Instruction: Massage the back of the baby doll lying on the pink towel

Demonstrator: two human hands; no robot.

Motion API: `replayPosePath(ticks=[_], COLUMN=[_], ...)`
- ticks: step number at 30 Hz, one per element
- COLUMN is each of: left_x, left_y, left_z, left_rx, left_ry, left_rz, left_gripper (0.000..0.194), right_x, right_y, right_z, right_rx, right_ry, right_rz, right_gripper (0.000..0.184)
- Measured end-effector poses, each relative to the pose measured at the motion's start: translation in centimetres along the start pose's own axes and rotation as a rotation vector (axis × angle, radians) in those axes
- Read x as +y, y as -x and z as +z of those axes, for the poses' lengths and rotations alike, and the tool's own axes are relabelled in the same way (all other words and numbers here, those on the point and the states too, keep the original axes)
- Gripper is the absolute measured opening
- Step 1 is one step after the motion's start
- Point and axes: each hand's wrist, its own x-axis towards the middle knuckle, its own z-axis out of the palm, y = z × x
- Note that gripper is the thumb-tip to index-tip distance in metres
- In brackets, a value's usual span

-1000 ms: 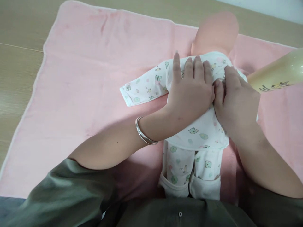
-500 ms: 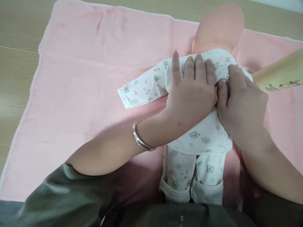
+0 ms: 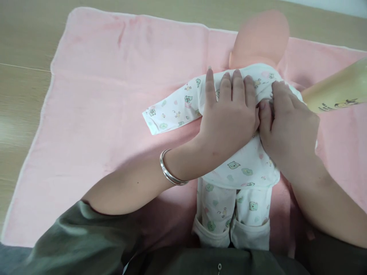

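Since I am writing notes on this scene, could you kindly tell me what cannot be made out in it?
All in the head view:
Shirt: its middle is hidden under the left hand and right hand.
Whether the right hand pinches the shirt: hidden by the hand itself.
Yellow object: its far end is cut off by the right edge.
Lettering on it: too small and blurred to read.

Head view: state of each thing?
Pink cloth blanket: spread out, lightly creased.
Peach doll: lying on blanket, dressed.
White printed cloth shirt: on doll, one sleeve outstretched.
White printed cloth trousers: on doll.
Yellow cylindrical bottle: partly out of frame; upright or lying unclear.
Left hand: flat on shirt, fingers extended.
Right hand: on shirt, grip unclear.
Silver bracelet: around left wrist.
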Motion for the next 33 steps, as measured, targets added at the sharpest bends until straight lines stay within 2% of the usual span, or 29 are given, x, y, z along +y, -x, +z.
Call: replayPosePath(ticks=[4, 6, 11, 15, 25, 33], left_x=[-0.2, -0.2, -0.1, -0.1, -0.4, 0.0], left_y=[0.2, 0.3, 0.2, 0.1, 0.1, 0.0], left_z=[0.5, 0.6, 0.5, 0.3, 1.1, 1.4], left_rx=[0.122, 0.142, 0.100, 0.072, 0.168, 0.135], left_ry=[0.044, 0.047, 0.021, 0.001, -0.016, -0.189], left_rz=[0.023, 0.034, -0.001, -0.004, 0.025, 0.020], left_gripper=[0.055, 0.055, 0.054, 0.055, 0.052, 0.055], right_x=[0.0, 0.1, 0.3, 0.4, 0.5, 0.1], right_y=[0.0, 0.0, 0.0, 0.0, 0.2, 0.3], right_z=[0.1, 0.2, 0.6, 0.6, 0.7, 0.0], right_rx=[0.004, 0.004, 0.042, 0.021, -0.018, -0.036], right_ry=[-0.016, -0.022, 0.011, -0.015, -0.062, -0.019], right_rz=[-0.017, -0.021, -0.012, -0.017, -0.009, 0.008], right_gripper=[0.045, 0.045, 0.047, 0.045, 0.042, 0.053])
